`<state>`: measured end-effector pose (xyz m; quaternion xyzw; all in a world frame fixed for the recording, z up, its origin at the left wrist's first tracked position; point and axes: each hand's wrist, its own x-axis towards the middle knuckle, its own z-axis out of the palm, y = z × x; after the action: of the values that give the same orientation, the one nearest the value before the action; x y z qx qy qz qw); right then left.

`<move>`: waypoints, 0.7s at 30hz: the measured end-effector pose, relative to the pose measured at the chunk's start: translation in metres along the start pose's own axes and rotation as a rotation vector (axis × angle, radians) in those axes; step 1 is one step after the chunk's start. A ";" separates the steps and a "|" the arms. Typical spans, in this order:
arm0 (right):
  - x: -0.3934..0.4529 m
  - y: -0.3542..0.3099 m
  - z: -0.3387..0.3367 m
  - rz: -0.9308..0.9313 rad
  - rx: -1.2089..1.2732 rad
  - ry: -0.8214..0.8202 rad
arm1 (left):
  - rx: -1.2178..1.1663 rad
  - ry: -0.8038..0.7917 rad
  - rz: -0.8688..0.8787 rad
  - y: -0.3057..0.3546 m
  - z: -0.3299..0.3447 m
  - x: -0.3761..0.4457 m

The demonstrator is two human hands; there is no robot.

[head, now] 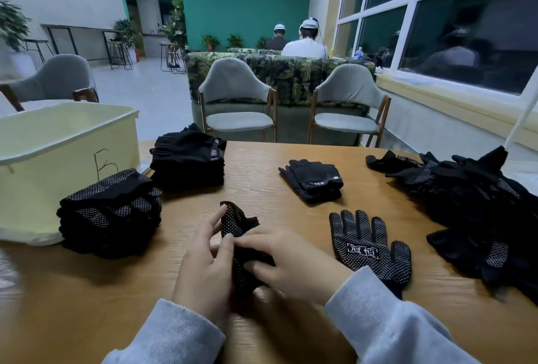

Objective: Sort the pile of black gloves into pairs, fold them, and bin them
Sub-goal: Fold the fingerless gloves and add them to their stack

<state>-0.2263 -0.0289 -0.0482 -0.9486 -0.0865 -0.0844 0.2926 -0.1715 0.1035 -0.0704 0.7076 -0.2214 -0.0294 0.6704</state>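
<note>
Left hand (203,270) fingers curled, pinching dotted black glove (237,225), right hand (286,262) gripping it too, over wooden table (87,291)

A black knit glove with white grip dots (368,247) is lying on the tan woodgrain bench (262,165); left of it, a pale yellow plastic bin (58,142) is showing a pencilled mark.
</note>
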 end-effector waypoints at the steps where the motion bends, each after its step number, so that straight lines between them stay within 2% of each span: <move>1: 0.001 -0.002 0.002 -0.010 0.018 0.001 | 0.015 0.010 0.014 0.001 -0.004 0.001; 4: 0.006 -0.006 0.004 -0.015 0.094 0.076 | 0.116 0.021 0.065 0.004 -0.021 0.003; 9: 0.017 -0.015 0.000 0.050 0.104 0.246 | 0.257 -0.073 0.106 0.013 -0.049 0.006; 16: 0.044 -0.028 0.000 0.056 0.256 0.016 | 0.358 -0.225 0.208 0.021 -0.078 0.004; 21: 0.061 -0.030 0.013 0.043 0.351 0.028 | 0.419 -0.174 0.224 0.010 -0.099 0.009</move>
<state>-0.1725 0.0103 -0.0295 -0.8834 -0.0754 -0.0749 0.4565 -0.1328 0.1928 -0.0489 0.7969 -0.3566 0.0311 0.4867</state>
